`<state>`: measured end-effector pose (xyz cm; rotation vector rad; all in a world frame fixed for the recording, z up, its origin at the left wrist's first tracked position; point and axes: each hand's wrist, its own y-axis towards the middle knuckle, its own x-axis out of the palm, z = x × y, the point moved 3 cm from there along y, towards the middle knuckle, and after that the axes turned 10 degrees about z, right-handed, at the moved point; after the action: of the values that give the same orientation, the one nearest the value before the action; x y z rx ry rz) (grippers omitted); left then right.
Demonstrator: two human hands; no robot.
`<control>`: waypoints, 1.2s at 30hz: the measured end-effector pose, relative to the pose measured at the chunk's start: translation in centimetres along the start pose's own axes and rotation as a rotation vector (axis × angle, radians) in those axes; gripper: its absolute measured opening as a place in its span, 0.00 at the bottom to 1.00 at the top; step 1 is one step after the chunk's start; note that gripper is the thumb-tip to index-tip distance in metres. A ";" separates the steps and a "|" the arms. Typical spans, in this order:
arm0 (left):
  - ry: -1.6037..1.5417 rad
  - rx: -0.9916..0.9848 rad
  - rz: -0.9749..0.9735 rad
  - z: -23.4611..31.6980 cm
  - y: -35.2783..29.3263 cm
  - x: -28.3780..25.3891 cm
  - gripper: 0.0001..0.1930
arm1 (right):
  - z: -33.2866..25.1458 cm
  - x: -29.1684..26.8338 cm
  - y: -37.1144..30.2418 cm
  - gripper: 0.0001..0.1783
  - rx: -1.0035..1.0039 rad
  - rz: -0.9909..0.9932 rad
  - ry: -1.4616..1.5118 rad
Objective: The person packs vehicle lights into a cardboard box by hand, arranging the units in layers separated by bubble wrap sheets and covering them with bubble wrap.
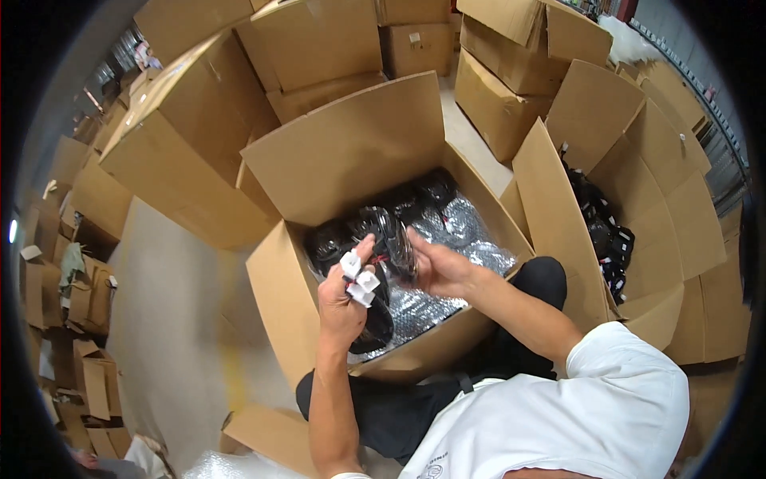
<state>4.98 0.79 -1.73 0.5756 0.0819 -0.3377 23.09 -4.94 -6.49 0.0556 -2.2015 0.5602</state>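
Left to right, from my remote seat. Far left: tall closed carton, on the floor beside a yellow floor line; standing off to the side, it leaves the near floor free for kneeling, I'd say.

Middle: open carton, far flap up and left flap folded outward, probably so both hands can get in from above. Inside are black bagged pieces at the far and left side, with bubble wrap across the right and near part, likely as cushioning between layers.

My left hand is closed around a cluster of white plastic blocks, connector-like; they stick out past the fingers, presumably to keep them bunched. Right beside it, raised over the carton's contents, is the black bagged bundle, a bit of red showing next to it. My right hand has its right edge in a narrow grip, thumb up; fingertips partly hidden, so can't tell how firm. Side hold probably steadies it between the hands.

Right: dark knee against the carton corner, maybe bracing it. Beyond, second open carton with loose black items, within arm's reach.
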 end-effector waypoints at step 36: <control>-0.171 -0.394 0.450 1.8 0.1 -6.1 0.18 | -1.1 6.5 6.1 0.24 -0.182 0.078 -0.106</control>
<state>-0.72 1.64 0.86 0.1624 -0.1430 0.0709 18.32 1.94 -3.34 -0.0995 -2.3569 0.4056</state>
